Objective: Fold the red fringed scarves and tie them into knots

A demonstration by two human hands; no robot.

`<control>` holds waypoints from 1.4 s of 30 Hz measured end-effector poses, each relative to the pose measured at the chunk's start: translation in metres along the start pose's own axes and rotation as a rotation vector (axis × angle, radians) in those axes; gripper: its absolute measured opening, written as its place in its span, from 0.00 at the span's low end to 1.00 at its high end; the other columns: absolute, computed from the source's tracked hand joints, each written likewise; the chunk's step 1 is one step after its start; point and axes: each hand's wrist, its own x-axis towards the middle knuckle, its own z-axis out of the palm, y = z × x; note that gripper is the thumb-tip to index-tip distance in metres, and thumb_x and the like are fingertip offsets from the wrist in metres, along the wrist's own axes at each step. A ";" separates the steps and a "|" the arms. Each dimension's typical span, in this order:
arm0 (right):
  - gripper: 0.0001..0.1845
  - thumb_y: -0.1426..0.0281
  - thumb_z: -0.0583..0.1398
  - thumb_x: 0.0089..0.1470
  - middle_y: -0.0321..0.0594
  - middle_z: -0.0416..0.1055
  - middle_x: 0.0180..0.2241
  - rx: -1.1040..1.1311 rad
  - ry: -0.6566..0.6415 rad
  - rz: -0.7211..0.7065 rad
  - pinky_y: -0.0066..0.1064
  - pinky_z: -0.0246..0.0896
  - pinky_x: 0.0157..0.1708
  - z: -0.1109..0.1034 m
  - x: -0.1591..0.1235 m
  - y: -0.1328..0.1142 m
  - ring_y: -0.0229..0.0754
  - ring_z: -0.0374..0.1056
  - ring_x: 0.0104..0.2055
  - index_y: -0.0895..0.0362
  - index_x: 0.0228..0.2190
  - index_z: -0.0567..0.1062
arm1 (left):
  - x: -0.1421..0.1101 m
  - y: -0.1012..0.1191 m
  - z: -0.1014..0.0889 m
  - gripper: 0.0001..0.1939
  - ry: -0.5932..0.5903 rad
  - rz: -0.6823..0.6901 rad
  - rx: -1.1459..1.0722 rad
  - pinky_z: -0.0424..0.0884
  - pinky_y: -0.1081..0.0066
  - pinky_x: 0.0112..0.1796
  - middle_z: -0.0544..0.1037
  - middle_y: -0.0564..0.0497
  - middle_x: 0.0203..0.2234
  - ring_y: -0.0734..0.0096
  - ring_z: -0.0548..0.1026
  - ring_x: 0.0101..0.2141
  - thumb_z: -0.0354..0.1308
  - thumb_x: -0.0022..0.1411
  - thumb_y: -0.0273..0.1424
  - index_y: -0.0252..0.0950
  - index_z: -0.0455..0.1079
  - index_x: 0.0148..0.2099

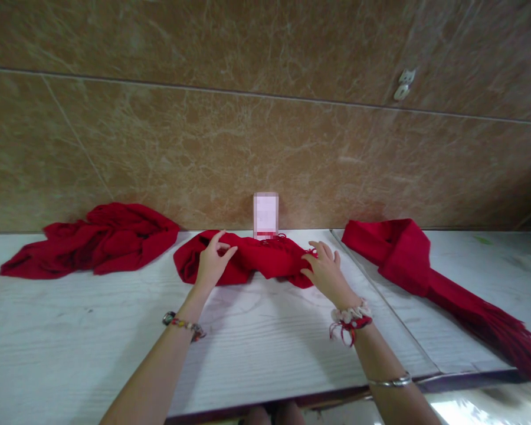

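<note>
A red scarf point(265, 258) lies bunched across the middle of the white tabletop, with fringe showing at its far edge and right end. Over the left part of this scarf is my left hand point(211, 258), thumb and fingers apart. My right hand point(325, 268) rests at the scarf's right end, its fingers spread beside the red fringe. Neither hand visibly grips the cloth, though the undersides of the fingers are partly hidden. Bracelets circle both wrists.
Another crumpled red cloth point(115, 242) lies to the left. On the right, a folded red scarf point(402, 254) trails its fringe over the table's front edge. A phone with a blurred screen point(266, 213) leans on the brown tiled wall point(203, 147). A small white hook point(404, 85) is on the wall.
</note>
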 end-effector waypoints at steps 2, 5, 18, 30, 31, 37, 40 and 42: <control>0.06 0.74 0.56 0.49 0.46 0.65 0.46 0.089 0.006 -0.026 0.54 0.50 0.48 -0.002 0.004 0.010 0.52 0.58 0.51 0.55 0.26 0.74 | 0.000 0.003 -0.002 0.28 0.018 0.007 -0.058 0.68 0.68 0.39 0.75 0.53 0.25 0.69 0.74 0.31 0.58 0.48 0.35 0.32 0.63 0.52; 0.07 0.72 0.55 0.50 0.44 0.66 0.40 0.337 0.088 -0.088 0.43 0.58 0.44 -0.016 0.015 0.024 0.45 0.64 0.43 0.55 0.25 0.73 | 0.002 0.013 -0.009 0.29 0.065 0.010 -0.215 0.69 0.69 0.37 0.74 0.54 0.24 0.71 0.74 0.29 0.59 0.47 0.36 0.32 0.63 0.52; 0.08 0.64 0.51 0.55 0.39 0.66 0.39 0.648 0.739 -0.209 0.39 0.58 0.44 -0.123 0.080 0.022 0.41 0.63 0.44 0.53 0.30 0.68 | 0.057 0.153 -0.075 0.24 0.186 0.460 -0.611 0.66 0.79 0.30 0.70 0.60 0.22 0.82 0.70 0.24 0.62 0.50 0.32 0.36 0.64 0.49; 0.06 0.74 0.58 0.47 0.47 0.67 0.41 0.287 0.203 -0.044 0.43 0.60 0.45 0.015 0.048 0.019 0.48 0.63 0.46 0.57 0.30 0.74 | 0.010 0.013 0.011 0.22 -0.083 0.025 0.410 0.66 0.67 0.38 0.75 0.47 0.29 0.62 0.73 0.35 0.52 0.59 0.33 0.29 0.60 0.54; 0.06 0.73 0.57 0.49 0.47 0.67 0.43 0.299 0.210 -0.122 0.44 0.58 0.47 0.013 0.042 0.016 0.48 0.62 0.47 0.57 0.31 0.74 | 0.000 0.016 0.011 0.22 -0.083 0.045 0.447 0.66 0.67 0.37 0.75 0.47 0.28 0.62 0.73 0.34 0.50 0.60 0.35 0.29 0.59 0.55; 0.13 0.72 0.62 0.45 0.46 0.62 0.51 0.283 -0.036 -0.456 0.48 0.50 0.55 -0.011 0.018 0.003 0.51 0.53 0.56 0.54 0.37 0.76 | -0.031 0.036 0.003 0.30 -0.229 0.124 0.519 0.65 0.71 0.32 0.73 0.52 0.24 0.66 0.72 0.29 0.53 0.57 0.39 0.31 0.55 0.58; 0.14 0.73 0.63 0.44 0.45 0.60 0.54 0.224 -0.158 -0.432 0.54 0.46 0.55 -0.015 0.013 0.000 0.54 0.49 0.59 0.52 0.37 0.76 | -0.031 0.034 0.000 0.32 -0.304 0.112 0.517 0.64 0.73 0.31 0.73 0.52 0.25 0.67 0.72 0.29 0.58 0.53 0.37 0.34 0.56 0.58; 0.11 0.75 0.62 0.44 0.44 0.60 0.54 0.186 -0.200 -0.406 0.55 0.44 0.55 -0.015 0.012 -0.001 0.55 0.48 0.60 0.52 0.33 0.77 | -0.029 0.030 -0.003 0.32 -0.343 0.090 0.472 0.65 0.73 0.31 0.74 0.52 0.25 0.67 0.72 0.29 0.59 0.52 0.34 0.34 0.56 0.58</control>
